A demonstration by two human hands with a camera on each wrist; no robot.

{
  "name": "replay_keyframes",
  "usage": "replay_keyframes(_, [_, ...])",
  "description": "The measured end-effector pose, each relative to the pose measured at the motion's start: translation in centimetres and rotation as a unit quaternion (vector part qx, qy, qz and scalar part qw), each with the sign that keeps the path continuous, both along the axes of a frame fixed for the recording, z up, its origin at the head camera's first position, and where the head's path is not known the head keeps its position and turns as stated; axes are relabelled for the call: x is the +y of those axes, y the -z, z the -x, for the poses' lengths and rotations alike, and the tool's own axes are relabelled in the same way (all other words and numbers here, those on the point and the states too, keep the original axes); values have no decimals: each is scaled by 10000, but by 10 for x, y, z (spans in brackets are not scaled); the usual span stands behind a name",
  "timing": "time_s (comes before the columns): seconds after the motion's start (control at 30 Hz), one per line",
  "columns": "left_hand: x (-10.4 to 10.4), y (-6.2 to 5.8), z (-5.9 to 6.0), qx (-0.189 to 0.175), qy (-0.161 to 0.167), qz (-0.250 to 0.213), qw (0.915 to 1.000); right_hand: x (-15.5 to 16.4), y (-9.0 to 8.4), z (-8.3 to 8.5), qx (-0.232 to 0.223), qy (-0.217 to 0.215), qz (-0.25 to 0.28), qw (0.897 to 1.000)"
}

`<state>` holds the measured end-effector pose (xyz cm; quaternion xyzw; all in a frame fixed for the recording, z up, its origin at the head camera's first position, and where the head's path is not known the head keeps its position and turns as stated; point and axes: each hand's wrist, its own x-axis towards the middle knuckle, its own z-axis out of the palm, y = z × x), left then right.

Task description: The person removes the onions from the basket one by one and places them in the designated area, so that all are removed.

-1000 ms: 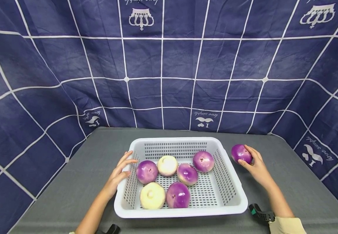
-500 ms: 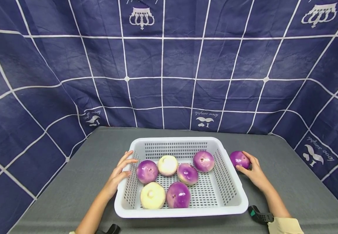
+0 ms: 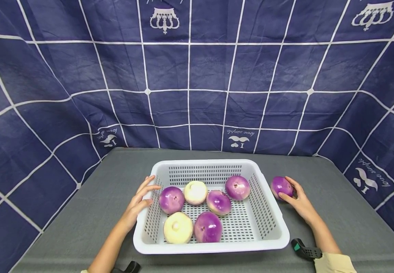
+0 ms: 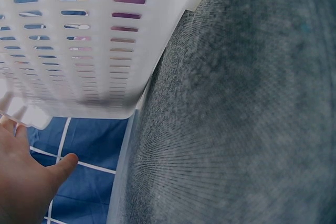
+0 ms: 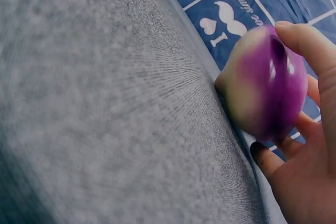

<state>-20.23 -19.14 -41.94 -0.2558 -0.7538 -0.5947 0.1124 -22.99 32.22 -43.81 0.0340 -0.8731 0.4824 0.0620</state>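
Observation:
A white perforated basket (image 3: pixel 210 248) stands on the grey table (image 3: pixel 80 212) and holds several purple and white turnips, among them a purple one (image 3: pixel 171 200) and a cream one (image 3: pixel 178 227). My left hand (image 3: pixel 147 193) rests with straight fingers against the basket's left rim. The left wrist view shows that hand (image 4: pixel 31 177) beside the basket wall (image 4: pixel 79 51). Right of the basket, my right hand (image 3: pixel 289 191) grips a purple turnip (image 3: pixel 280 186). In the right wrist view this turnip (image 5: pixel 268 93) touches the table (image 5: pixel 105 103), with fingers (image 5: pixel 315 51) curled round it.
A dark blue cloth with white grid lines (image 3: pixel 197 76) walls in the table at the back and both sides. A black wrist strap (image 3: pixel 306 251) sits on my right forearm near the table's front edge. Grey tabletop lies bare to the left and right of the basket.
My right hand has lowered the purple turnip from above the table down onto it, beside the basket's right wall. The left hand and the basket have not moved.

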Motion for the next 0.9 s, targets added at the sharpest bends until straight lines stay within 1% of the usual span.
replay_keyframes(0.1, [0, 0, 0, 1, -3, 5, 10000, 0, 1, -1, 110, 37, -52, 9999])
replay_keyframes(0.23, [0, 1, 1, 3, -8, -2, 10000, 0, 3, -1, 211, -10, 99, 9997])
replay_keyframes(0.43, [1, 1, 1, 40, -10, 8, 10000, 0, 4, 0, 347, -56, 155, 9993])
replay_keyframes(0.5, [0, 2, 1, 38, -21, -3, 10000, 0, 4, 0, 328, -54, 134, 9994])
replay_keyframes(0.7, [0, 1, 0, -4, 9, -47, 10000, 0, -2, 0, 70, 39, 13, 10000])
replay_keyframes(0.77, [0, 1, 0, 3, 24, -50, 10000, -1, -3, 0, 88, 31, 125, 9999])
replay_keyframes(0.9, [-1, 1, 0, -19, 32, -53, 10000, -2, -5, 2, 273, 60, 353, 9990])
